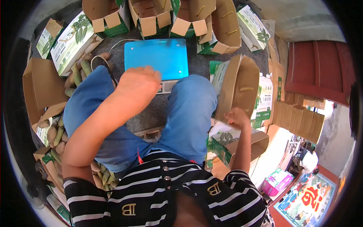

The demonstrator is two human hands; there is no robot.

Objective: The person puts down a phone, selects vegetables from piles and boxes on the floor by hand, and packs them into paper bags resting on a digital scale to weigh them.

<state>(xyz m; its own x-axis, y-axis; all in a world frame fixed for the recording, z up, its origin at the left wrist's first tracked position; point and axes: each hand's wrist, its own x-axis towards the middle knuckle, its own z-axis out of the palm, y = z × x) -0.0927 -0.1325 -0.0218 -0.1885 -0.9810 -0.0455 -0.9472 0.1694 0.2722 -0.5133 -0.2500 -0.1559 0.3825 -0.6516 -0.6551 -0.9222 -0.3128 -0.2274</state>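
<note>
My left hand is over the near edge of a blue-topped flat scale, its fingers curled and smeared by motion. Whether anything is in it cannot be made out. At the right, my right hand has its fingers bent round the near edge of an open cardboard box. That box is tilted beside my right knee, its brown inside showing and a yellowish cord handle in its wall. Below my right hand sits another open carton, green and white outside.
Several open cartons line the far side behind the scale. Oblong green and brown produce is heaped at the left, beside an open box. Folded cardboard stacks, a pink box and a colourful mat lie at the right.
</note>
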